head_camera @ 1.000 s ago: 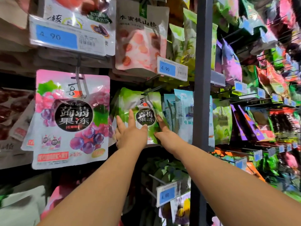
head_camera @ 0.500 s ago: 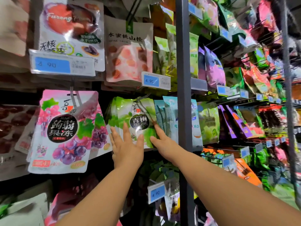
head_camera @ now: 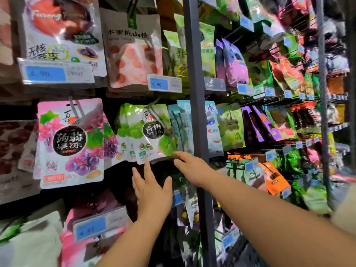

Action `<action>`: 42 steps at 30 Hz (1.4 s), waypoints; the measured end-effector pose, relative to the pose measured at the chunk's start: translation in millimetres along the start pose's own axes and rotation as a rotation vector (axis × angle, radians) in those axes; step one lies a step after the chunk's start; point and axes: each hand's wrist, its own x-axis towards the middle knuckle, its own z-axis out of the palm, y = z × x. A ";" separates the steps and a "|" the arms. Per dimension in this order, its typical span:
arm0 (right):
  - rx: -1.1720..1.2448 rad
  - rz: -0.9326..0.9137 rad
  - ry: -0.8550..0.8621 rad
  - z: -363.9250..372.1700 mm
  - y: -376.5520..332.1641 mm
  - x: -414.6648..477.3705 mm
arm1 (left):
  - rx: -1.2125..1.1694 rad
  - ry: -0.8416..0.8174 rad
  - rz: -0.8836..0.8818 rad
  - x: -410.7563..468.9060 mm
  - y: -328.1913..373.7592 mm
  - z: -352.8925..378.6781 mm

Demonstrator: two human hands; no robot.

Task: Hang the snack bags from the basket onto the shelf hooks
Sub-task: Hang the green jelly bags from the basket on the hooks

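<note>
— So, from the head view, where is the snack bag?

— The green snack bag [head_camera: 152, 132] hangs from a shelf hook [head_camera: 154, 107] in the shelf's middle row, left of the dark upright post [head_camera: 194, 112]. Pale blue bags [head_camera: 183, 124] hang between it and the post, and a purple grape bag [head_camera: 71, 143] hangs well to its left. A blue price tag [head_camera: 164, 84] sits above it.

— And the left grip?

— The left grip [head_camera: 152, 191] is below the bag with its fingers straight and spread, holding nothing. Its longest fingertip reaches the bag's bottom edge, but I cannot tell whether it touches.

— The right grip?

— The right grip [head_camera: 192, 166] is flat, with its fingers stretched out, and it holds nothing either. Its fingertips lie at the bag's lower right corner, just in front of the post.
</note>
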 end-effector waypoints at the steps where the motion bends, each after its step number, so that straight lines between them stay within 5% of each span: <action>1: -0.012 -0.003 0.015 -0.7 3.4 -8.0 | 0.007 0.006 0.007 -8.5 -0.4 3.2; 16: -0.133 0.310 -0.025 -43.9 162.1 -159.5 | 0.319 -0.162 0.237 -98.9 -9.4 79.7; 20: -0.195 0.422 -0.060 -53.8 200.9 -192.6 | 0.325 -0.395 0.433 -118.4 -16.6 119.0; 26: -0.317 0.622 -0.166 -56.0 270.9 -250.9 | 0.461 -0.881 0.439 -159.4 -40.2 194.3; 38: -0.653 1.045 -0.572 -71.0 358.3 -319.9 | 0.568 -1.097 0.451 -169.2 -66.1 230.1; 42: -0.670 1.118 -0.588 -72.7 366.2 -327.7 | 0.575 -1.107 0.462 -170.0 -68.0 231.8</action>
